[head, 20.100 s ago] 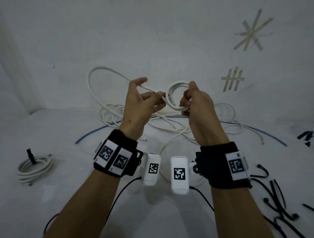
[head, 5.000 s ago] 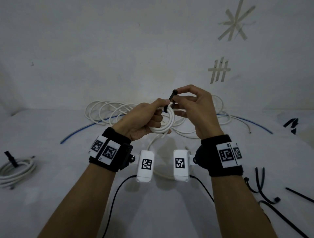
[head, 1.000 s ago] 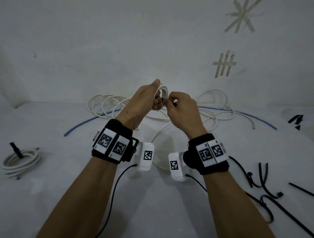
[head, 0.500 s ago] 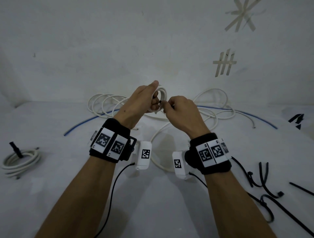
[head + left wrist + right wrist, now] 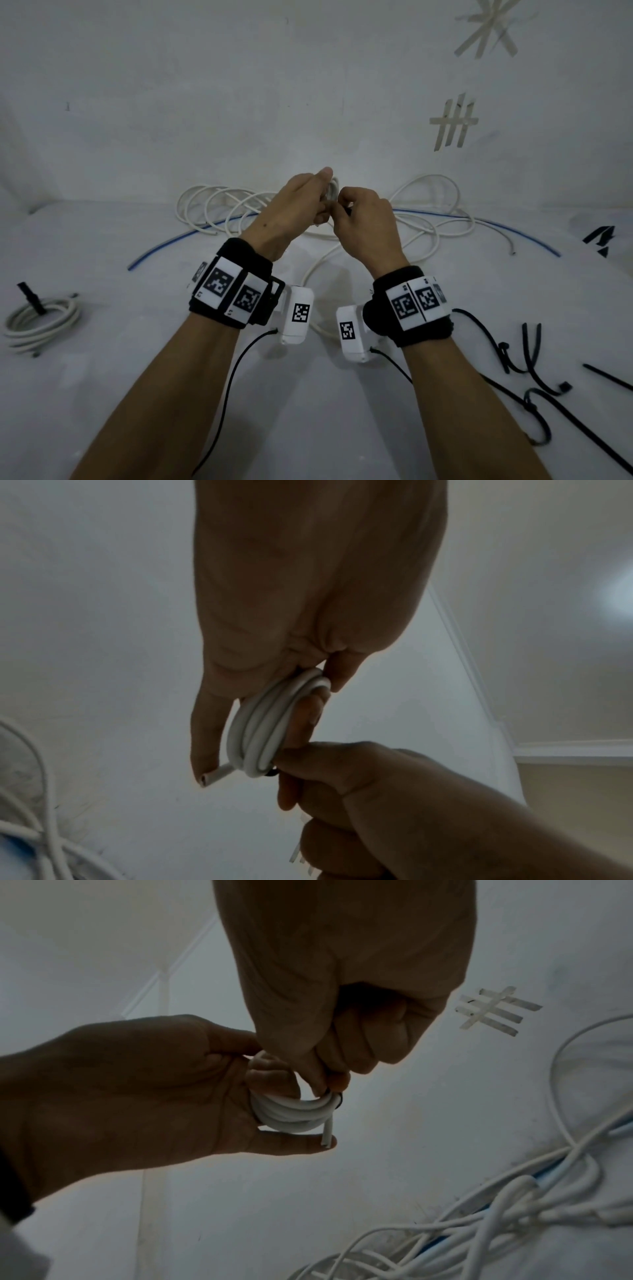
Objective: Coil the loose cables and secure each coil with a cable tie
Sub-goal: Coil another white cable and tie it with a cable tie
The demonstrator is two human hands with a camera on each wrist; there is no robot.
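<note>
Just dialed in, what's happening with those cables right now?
The person is holding a small white cable coil up in front of them. The left hand holds the coil with fingers through its loop, and the right hand pinches a black cable tie against the coil's edge. Whether the tie is closed cannot be told. One tied coil lies at the far left, a tangle of loose white cables lies behind the hands, and spare ties lie at the right.

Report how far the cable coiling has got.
Done: one tied coil lies at the far left. In hand: the left hand holds a small white coil while the right hand pinches a black tie on it. Left: the loose white cables and blue cable; spare ties wait at right.
</note>
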